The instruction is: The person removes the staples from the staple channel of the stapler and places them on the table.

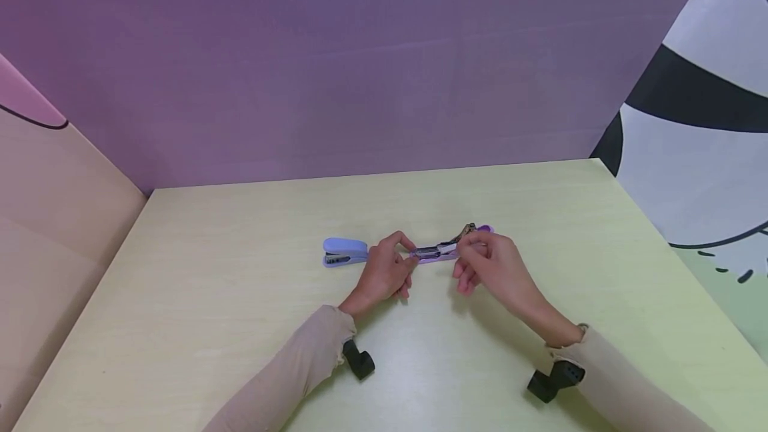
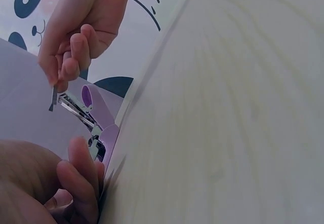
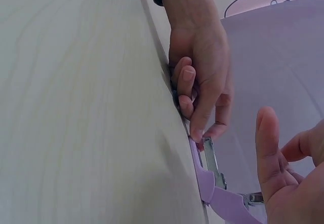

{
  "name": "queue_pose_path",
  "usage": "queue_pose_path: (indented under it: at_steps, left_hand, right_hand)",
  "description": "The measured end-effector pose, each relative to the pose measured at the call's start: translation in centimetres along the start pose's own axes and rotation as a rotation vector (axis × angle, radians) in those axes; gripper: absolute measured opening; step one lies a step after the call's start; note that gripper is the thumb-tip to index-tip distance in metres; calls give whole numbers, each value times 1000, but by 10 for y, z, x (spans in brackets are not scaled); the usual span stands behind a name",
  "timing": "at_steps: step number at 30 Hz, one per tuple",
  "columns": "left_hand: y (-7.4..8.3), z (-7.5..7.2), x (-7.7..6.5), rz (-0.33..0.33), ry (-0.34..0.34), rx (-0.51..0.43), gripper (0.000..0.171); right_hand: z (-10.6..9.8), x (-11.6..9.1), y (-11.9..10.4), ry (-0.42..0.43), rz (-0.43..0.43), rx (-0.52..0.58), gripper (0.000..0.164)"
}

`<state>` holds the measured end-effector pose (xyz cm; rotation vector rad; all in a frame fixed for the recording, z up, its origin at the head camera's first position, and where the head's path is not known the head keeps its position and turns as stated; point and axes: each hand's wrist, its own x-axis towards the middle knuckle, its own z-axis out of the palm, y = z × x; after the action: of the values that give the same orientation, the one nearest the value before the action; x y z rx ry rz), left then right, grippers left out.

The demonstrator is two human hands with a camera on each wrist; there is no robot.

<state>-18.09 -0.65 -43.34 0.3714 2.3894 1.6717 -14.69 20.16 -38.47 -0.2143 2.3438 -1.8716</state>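
Pale tabletop [image 1: 198, 299]: left hand [image 1: 386, 267] pinches a crosswise, left-pointing opened stapler [image 1: 429, 255]; right hand [image 1: 495, 265], staples [image 2: 53, 98].

nothing I can read in any of my views, no legible lettering, brand or number on the blue stapler [image 1: 345, 247] at the head view's seven o'clock, the opened purple stapler [image 1: 437, 259] just past four, the panda-print wall [image 1: 708, 165] at three

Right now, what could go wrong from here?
The metal strip may slip from the right hand, which pinches it only by one end. The opened purple stapler might twist, since the left hand holds it near one end. The blue stapler, close beside that hand, could get nudged.
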Motion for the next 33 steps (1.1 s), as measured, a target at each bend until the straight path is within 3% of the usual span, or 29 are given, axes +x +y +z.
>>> queue_pose_path:
  at_steps: [16, 27, 33]
  left_hand:
    - [-1, -3, -2, 2, 9, 4, 15]
    - [-2, -3, -4, -15, 13, 5, 15]
    - [-4, -3, -3, -10, 21, 15, 14]
  right_hand:
    - [-30, -7, -8, 77, -1, -74, 33]
    - [-52, -3, -2, 136, -45, -97, 30]
    - [-65, 3, 3, 172, -22, -103, 32]
